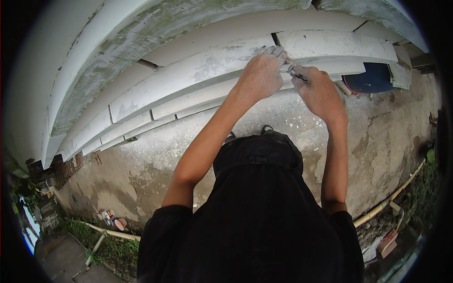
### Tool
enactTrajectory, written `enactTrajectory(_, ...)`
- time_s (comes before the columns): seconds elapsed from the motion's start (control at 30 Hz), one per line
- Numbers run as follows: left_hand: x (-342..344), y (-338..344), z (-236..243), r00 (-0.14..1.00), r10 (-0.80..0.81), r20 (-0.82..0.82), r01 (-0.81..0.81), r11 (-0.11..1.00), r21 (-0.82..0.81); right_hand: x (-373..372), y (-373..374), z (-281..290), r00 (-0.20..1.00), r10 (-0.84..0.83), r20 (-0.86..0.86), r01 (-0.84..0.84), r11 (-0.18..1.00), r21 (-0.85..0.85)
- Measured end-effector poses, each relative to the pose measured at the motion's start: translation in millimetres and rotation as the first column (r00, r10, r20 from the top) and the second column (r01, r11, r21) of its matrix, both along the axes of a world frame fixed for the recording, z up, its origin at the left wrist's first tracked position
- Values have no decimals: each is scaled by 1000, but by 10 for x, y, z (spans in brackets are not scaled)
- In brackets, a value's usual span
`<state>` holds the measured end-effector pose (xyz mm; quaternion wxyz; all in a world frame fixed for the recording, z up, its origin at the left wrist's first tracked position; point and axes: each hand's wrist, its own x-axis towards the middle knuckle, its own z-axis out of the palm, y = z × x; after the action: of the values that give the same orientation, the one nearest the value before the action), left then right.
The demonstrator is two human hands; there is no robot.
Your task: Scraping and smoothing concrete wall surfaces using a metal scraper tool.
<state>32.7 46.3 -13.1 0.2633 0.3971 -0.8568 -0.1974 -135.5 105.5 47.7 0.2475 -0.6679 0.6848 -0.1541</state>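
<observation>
Both of my hands meet at the rim of a long white plaster-like strip, close to a dark gap between it and another white strip. My left hand, coated in pale dust, is closed at the strip's edge with its fingers curled away from me. What its fingers grip is hidden. My right hand is wrapped around a small dark-and-silver tool, which points toward the left hand. The tool's exact kind is hard to make out. White powder also marks the right hand's fingers.
More white strips lie in rows beneath, and a large curved white piece rises at upper left. A dark blue panel shows at right. White crumbs dot the stained concrete floor. Bamboo poles border plants and debris.
</observation>
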Motion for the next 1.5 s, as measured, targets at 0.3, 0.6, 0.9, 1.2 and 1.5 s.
enactTrajectory(0.3,-56,35,39,999,17,50,-23,993,115,-54,-52,38,998,67,13,-67,998,-5)
enactTrajectory(0.6,-49,4,-16,998,29,54,-32,998,50,-14,-88,-23,998,29,51,-28,1000,-4)
enactTrajectory(0.9,-31,-132,-112,991,76,109,-93,982,163,6,-89,-92,998,61,-1,-61,998,14)
enactTrajectory(1.2,25,-20,-64,992,95,84,-98,994,38,34,-67,-24,990,142,-25,-142,990,-19)
enactTrajectory(1.5,-109,250,-53,991,131,-5,-129,987,95,-209,6,-236,982,136,130,-128,989,-70)
